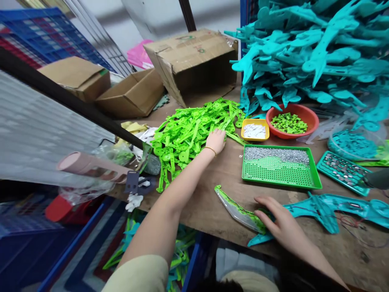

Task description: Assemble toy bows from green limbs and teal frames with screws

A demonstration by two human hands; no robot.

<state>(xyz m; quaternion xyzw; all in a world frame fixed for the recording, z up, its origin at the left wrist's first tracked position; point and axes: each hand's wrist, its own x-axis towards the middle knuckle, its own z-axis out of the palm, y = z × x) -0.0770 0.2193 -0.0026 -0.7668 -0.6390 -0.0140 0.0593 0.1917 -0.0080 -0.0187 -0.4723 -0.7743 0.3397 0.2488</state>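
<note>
My left hand [215, 141] reaches to the right edge of a heap of lime-green plastic parts [194, 129]. Its fingers curl down onto a green part there, and the fingertips are partly hidden. Close to the table's front edge, my right hand [276, 219] rests with thumb and forefinger stretched apart. Beside its thumb lies a curved green part with a clear, blade-shaped piece [238, 211], its lower end near the palm. Under and behind this hand is a teal plastic gun-shaped shell half [322, 209] with thin wires at its right end.
A green perforated tray [282, 183] holds small metal screws or pins. Behind it stand a yellow dish [255, 138] of white pieces and a red bowl [313, 121] of small green parts. Teal shells [304, 52] are stacked high at back right. Cardboard boxes [194, 48] line the back.
</note>
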